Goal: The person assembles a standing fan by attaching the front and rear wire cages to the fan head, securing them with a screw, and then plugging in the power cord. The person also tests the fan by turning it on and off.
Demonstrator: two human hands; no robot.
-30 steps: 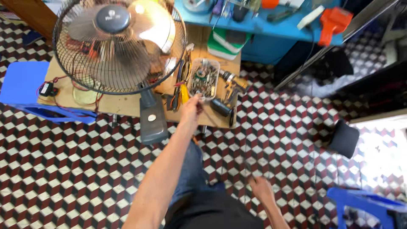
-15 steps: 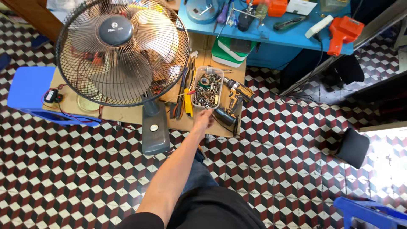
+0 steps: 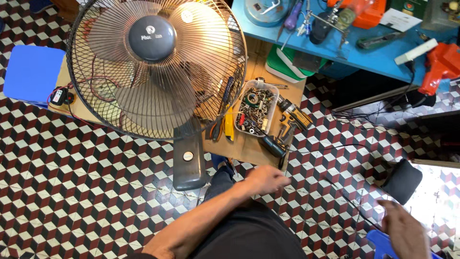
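The black-handled screwdriver [image 3: 274, 145] lies at the near edge of the low wooden table [image 3: 249, 148], and it is the thing closest to your left hand [image 3: 265, 180]. It sits just beyond your fingers [image 3: 282, 181], up and a touch to the right of them in the head view, apart from them and not touched. Its long axis runs on a slant, from the upper left down to the lower right, so the handle end points roughly toward the table edge nearest your knuckles.

Your left hand hovers over the tiled floor [image 3: 96, 192] just off that edge, palm down, fingers loosely curled and close together, pinching nothing. Your right hand [image 3: 405, 230] is far off at the lower right, near a blue plastic piece [image 3: 381, 242]; it appears to hold nothing, but whether its fingers are spread or closed you cannot tell from here. The left is clearly the nearer hand.

Just beyond the screwdriver lie the yellow-and-black drill [image 3: 292, 120] and the clear tray of small parts [image 3: 255, 109]. Left of the tray lie pliers with yellow and red grips [image 3: 223, 125]. The big standing fan [image 3: 155, 67] fills the left of the table, its grey base [image 3: 189, 158] hanging down toward your knee.
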